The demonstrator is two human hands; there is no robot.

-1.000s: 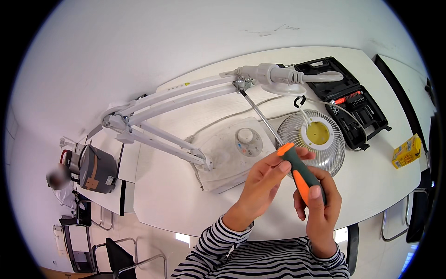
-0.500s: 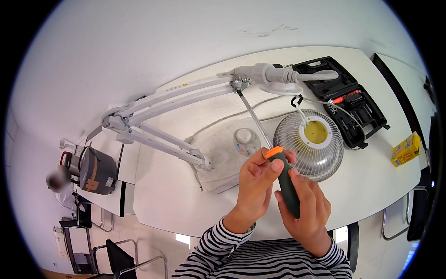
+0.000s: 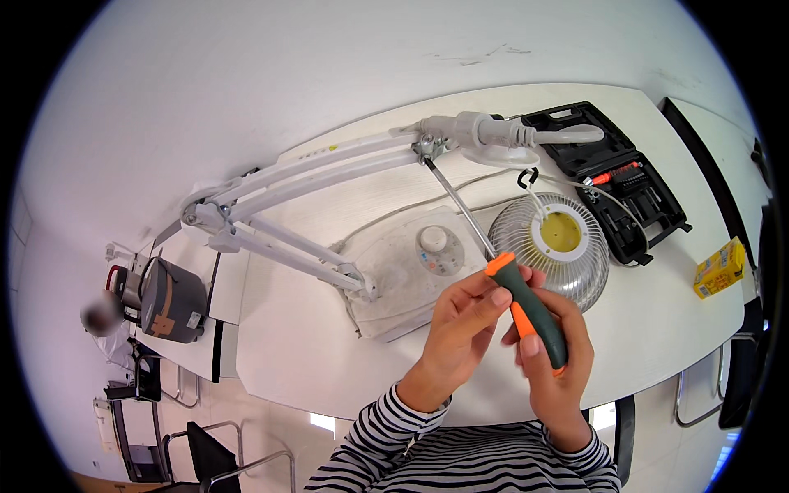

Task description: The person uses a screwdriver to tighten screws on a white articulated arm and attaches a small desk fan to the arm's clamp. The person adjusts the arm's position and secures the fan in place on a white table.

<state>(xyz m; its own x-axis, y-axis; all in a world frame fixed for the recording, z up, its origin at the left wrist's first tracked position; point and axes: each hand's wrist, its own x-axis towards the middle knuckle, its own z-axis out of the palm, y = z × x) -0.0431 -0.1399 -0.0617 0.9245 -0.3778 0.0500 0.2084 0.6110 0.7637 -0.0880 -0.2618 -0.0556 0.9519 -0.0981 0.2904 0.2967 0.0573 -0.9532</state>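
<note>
Head view: print on the yellow box (image 3: 720, 267), small yellow label (image 3: 333, 148) on the lamp arm (image 3: 316, 157). White table (image 3: 304, 353), pale scuffed wall (image 3: 263, 74). Screwdriver (image 3: 500, 264) aslant above table: green-orange handle (image 3: 536, 312), steel shaft (image 3: 460, 205), tip at arm joint (image 3: 427, 146). Left hand (image 3: 459, 335): thumb and fingers pinched at handle's top. Right hand (image 3: 563, 378): fingers curled round handle's lower half, thumb against it.

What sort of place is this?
Likely an office or meeting room rather than a dedicated workshop: broad pale table, black metal-framed chair. The open black tool case and jointed white stand suggest a makeshift bench.
</note>
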